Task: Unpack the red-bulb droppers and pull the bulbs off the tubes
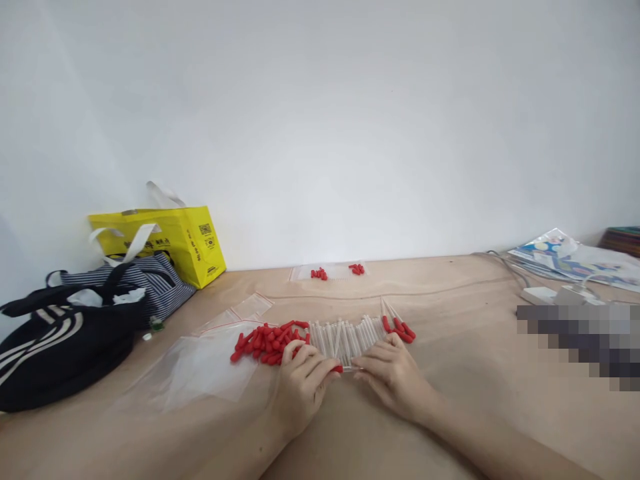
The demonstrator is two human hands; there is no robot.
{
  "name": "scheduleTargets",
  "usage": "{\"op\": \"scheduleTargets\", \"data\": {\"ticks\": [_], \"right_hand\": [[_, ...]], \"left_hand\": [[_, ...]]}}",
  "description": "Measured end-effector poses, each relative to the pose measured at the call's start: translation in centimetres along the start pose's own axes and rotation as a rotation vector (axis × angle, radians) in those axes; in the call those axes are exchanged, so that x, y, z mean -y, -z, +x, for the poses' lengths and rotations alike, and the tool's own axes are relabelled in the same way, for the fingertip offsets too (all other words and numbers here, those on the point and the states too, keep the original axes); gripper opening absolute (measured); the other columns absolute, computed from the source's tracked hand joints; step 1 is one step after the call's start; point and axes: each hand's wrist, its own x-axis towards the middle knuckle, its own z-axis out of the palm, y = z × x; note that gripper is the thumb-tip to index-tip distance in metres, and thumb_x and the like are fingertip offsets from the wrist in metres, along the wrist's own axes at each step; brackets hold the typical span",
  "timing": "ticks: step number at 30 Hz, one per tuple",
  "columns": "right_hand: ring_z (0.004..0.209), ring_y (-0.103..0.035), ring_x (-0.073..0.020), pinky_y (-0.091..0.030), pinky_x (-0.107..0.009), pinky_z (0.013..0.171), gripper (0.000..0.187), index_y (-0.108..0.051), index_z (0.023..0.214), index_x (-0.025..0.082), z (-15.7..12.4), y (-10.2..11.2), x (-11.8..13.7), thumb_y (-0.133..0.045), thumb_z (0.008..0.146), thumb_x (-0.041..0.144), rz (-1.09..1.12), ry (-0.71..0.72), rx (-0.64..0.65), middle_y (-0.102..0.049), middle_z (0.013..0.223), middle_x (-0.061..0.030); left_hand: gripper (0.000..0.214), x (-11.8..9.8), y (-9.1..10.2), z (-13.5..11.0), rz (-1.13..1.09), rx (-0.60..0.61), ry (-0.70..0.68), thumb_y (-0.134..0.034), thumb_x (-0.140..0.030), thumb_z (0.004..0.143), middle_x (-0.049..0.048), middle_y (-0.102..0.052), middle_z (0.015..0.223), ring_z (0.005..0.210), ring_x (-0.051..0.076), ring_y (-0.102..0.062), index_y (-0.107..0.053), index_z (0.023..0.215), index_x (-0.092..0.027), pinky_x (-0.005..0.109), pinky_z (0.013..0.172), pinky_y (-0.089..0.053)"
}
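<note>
My left hand (303, 380) pinches a red rubber bulb (338, 369), of which only the end shows. My right hand (393, 373) holds a clear glass dropper tube (348, 369) by its right part, and its left end meets or nearly meets the bulb. Behind my hands lies a row of clear glass tubes (340, 337). A heap of red rubber bulbs (270, 340) sits left of the row, partly behind my left hand. To the right, several droppers (399, 327) with red bulbs fitted lie with their thin tips pointing away from me.
Clear zip bags (213, 360) lie flat at the left. Near the wall, another zip bag (330, 272) has red bulbs on it. A yellow bag (200, 247), a striped bag (155, 283) and a black bag (65, 353) stand far left. White adapters (565, 295) and printed packets (565, 257) are at right.
</note>
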Motion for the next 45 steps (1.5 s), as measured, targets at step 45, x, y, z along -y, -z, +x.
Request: {"op": "scheduleTargets", "data": {"ticks": [45], "right_hand": [[0.048,-0.038,-0.0082,-0.015,-0.028,0.059,0.019,-0.056,0.072,0.016,-1.1,-0.3,0.5,-0.038,0.079,0.013,-0.285,0.256,-0.079,-0.048,0.048,0.0039]], "left_hand": [[0.019,-0.1,0.7,-0.3,0.171,0.190,-0.185,-0.042,-0.017,0.077,0.0016,-0.061,0.104,0.111,0.022,-0.045,-0.059,0.070,-0.020,0.053,0.103,-0.008]]}}
